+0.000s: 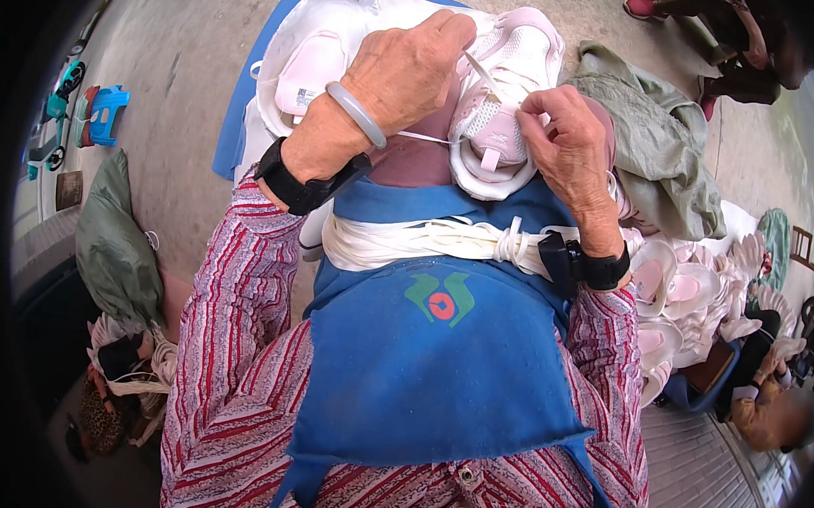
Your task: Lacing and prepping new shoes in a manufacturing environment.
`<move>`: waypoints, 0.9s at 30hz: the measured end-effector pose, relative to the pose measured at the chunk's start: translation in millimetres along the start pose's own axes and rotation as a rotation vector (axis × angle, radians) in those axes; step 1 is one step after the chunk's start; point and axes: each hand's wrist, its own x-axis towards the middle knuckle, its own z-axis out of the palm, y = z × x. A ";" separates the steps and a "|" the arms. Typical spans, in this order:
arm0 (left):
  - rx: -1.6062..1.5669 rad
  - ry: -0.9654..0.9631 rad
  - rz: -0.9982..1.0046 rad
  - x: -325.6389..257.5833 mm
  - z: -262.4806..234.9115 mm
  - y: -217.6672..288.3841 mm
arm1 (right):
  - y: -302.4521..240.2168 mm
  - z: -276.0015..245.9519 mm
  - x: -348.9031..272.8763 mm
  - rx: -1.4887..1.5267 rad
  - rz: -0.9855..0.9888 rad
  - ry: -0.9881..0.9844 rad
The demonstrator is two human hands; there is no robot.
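A white and pink sneaker [508,86] lies on my lap, toe pointing away and its pull tab toward me. My left hand [413,71] is closed in a pinch on a white shoelace [481,74] above the sneaker's left side. At the sneaker's right edge, my right hand [564,143] pinches the lace too, thumb and forefinger together. A thin stretch of lace also runs left from the sneaker, under my left hand. Left of it sits another white shoe piece [311,68] with a pink inside. A bundle of white laces [407,242] is tied round my waist over a blue apron [429,373].
A grey-green cloth [653,138] lies to the right. Beyond it are many white and pink shoe pieces [682,289] in a pile. A green sack [117,241] and a blue stool [110,114] stand at the left. Other people sit at the far right and upper right.
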 end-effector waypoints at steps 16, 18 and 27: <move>0.022 0.026 -0.043 -26.6 -13.8 -18.9 | -4.4 -1.2 4.1 -0.058 0.004 -0.018; 0.023 0.002 -0.058 -32.8 -13.8 -20.5 | -5.6 -3.9 3.5 -0.024 0.078 -0.017; -0.081 -0.336 -0.314 -36.7 -22.4 -13.7 | 5.9 -11.6 -10.6 -0.048 0.066 0.036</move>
